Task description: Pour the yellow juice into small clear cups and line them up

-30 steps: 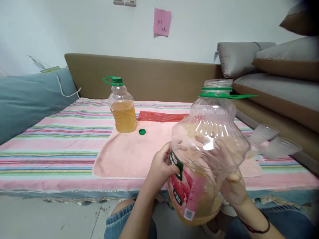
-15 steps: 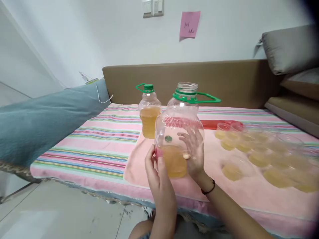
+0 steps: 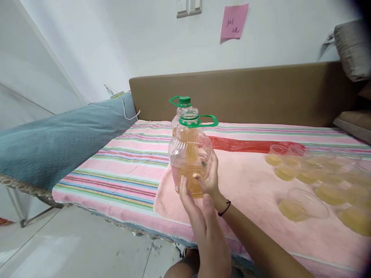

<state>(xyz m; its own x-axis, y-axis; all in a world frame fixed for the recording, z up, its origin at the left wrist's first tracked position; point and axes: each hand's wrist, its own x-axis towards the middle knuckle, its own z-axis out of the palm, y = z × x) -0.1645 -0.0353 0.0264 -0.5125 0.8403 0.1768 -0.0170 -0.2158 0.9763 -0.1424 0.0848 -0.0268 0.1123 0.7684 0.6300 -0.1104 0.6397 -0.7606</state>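
A clear plastic bottle (image 3: pixel 189 154) with an uncapped mouth and a green ring handle stands upright, amber liquid in its lower part. My right hand (image 3: pixel 211 178) wraps its right side, thumb at the front. My left hand (image 3: pixel 199 220) is before the lower bottle, fingers and thumb apart; its fingertips overlap the bottle, and contact is unclear. Behind is a second bottle (image 3: pixel 175 121) with a green cap (image 3: pixel 184 100), mostly hidden. A loose green cap (image 3: pixel 203 164) shows through the clear plastic.
Several clear cups of yellowish liquid (image 3: pixel 292 210) are on the pink towel (image 3: pixel 246 173) at right. A red plastic strip (image 3: pixel 246 145) lies behind it. Striped cloth (image 3: pixel 124 162) covers the bed. A blue-covered armrest (image 3: pixel 72 135) is at left, a brown backrest (image 3: pixel 232 96) at the back.
The uncapped bottle is farther away and now partly covers the second one. My left hand has come off its left side, closer to the camera. The view has shifted left.
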